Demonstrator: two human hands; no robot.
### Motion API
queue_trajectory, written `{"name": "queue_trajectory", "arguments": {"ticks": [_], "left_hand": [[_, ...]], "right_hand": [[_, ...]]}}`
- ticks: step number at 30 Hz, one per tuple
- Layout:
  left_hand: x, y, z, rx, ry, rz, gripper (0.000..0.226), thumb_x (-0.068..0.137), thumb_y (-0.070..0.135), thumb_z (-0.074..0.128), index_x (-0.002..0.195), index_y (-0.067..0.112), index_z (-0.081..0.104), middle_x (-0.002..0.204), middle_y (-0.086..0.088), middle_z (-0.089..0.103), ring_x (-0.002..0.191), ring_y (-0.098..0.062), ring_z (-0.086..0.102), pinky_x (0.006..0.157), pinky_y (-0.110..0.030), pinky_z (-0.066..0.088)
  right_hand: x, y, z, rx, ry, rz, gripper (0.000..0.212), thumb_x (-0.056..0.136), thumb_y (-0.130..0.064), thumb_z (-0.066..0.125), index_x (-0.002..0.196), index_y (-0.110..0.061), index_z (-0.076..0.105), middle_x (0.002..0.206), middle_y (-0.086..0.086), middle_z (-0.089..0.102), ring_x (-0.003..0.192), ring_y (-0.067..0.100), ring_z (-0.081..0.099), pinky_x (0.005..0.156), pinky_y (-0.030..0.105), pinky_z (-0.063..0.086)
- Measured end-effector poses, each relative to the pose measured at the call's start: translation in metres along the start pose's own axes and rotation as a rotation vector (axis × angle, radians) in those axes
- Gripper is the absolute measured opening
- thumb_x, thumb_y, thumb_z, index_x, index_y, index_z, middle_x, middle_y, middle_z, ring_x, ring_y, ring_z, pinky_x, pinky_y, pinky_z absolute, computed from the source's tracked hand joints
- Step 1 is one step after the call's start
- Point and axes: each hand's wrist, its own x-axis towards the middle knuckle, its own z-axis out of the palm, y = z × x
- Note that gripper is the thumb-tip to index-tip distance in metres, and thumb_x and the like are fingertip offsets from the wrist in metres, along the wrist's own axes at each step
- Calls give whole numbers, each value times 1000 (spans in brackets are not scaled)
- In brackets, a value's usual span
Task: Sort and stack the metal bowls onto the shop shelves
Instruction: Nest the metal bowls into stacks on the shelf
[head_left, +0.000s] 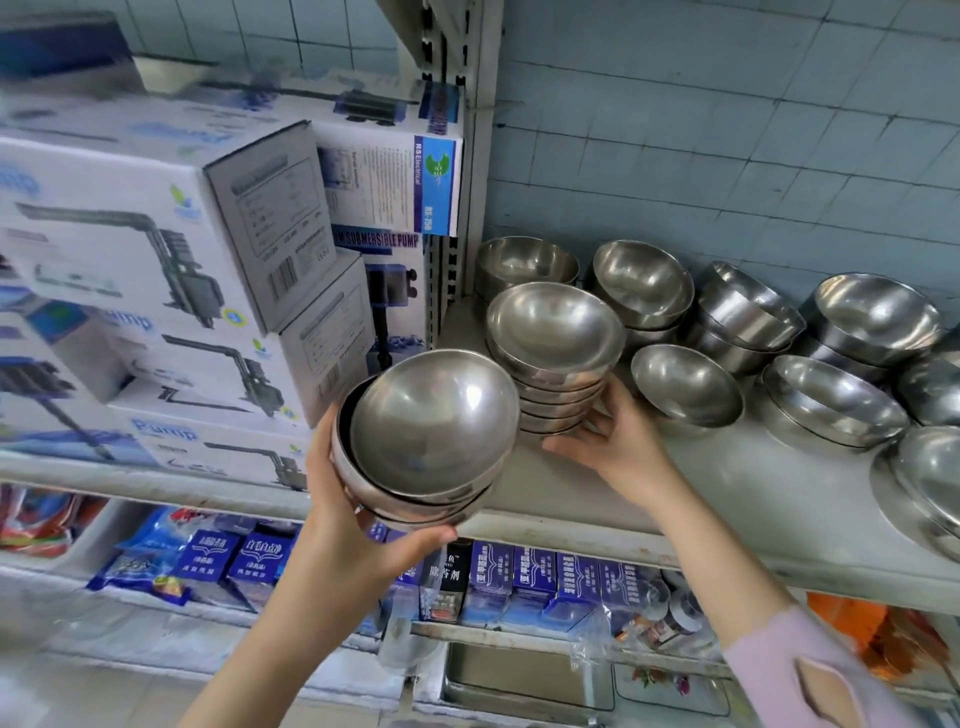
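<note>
My left hand (343, 499) grips a short stack of nested metal bowls (431, 431), tilted toward me, just in front of the shelf edge. A taller stack of bowls (556, 338) stands on the grey shelf (727, 483) right behind it. My right hand (608, 441) cups the base of that taller stack from the right, thumb up its side and fingers under its front. More bowls sit further right, singly and in small stacks (644, 283), (685, 384), (878, 317).
Stacked pump boxes (156, 249) fill the shelf to the left, past a slotted upright post (457, 208). The lower shelf holds blue packets and small boxes (519, 577). Larger bowls (930, 467) crowd the shelf's right end. A tiled wall is behind.
</note>
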Motion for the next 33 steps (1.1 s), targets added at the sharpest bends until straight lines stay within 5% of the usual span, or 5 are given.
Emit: {"name": "queue_trajectory", "arguments": {"ticks": [8,14,17,25,33], "left_hand": [[-16,10,0,10,-38,-21,129,49,47,90,149,40,9,149,20,33,132,0,43,101,-14,41],[-20,23,45,69,-172,23,127,54,31,93,151,34,10,145,28,33,133,3,40,103,-19,42],[-7,25,90,85,-248,20,127,55,32,92,151,35,9,141,31,37,131,2,44,103,-27,46],[35,11,189,84,-307,-65,121,47,51,91,144,40,17,141,13,43,130,-5,47,105,-39,46],[44,5,185,160,-338,-65,124,56,65,79,150,33,4,144,22,35,133,0,40,109,-25,38]], "right_hand": [[-1,-24,-7,33,-137,20,95,72,9,80,149,-18,32,148,6,47,114,4,60,88,18,53],[-74,-50,-66,2,-129,-55,59,74,-55,70,127,-29,64,129,0,68,121,18,63,99,30,52],[-98,-51,-100,-25,-230,-138,79,77,-75,60,142,-33,51,147,-8,53,138,15,47,110,38,41],[-92,-25,-155,-58,-88,-122,78,63,-23,88,134,-24,54,131,-8,63,124,8,58,109,31,45],[-88,12,-157,-115,-40,-114,81,53,-58,90,125,-44,55,143,-13,54,139,5,43,118,45,33]]}}
